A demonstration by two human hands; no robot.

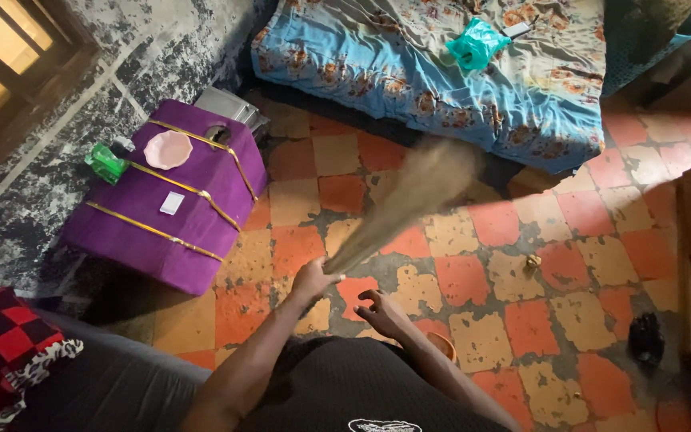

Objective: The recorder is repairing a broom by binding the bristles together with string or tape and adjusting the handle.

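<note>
Left hand (313,280) clenched around the thin handle end of a tan, motion-blurred straw hand broom (409,200), bristles fanning toward one o'clock over worn orange-and-cream checkered floor tiles (473,280); right hand (381,312) loosely spread, empty.

Home bedroom: bed (473,80), tiled floor (473,280)

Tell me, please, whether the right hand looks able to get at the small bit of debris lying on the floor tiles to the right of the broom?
Probably yes. The right hand is empty, fingers curled, and only bare tiles lie between it and the debris. The left hand holds the broom, which sweeps well clear of that path. It would likely need a forward lean.
</note>
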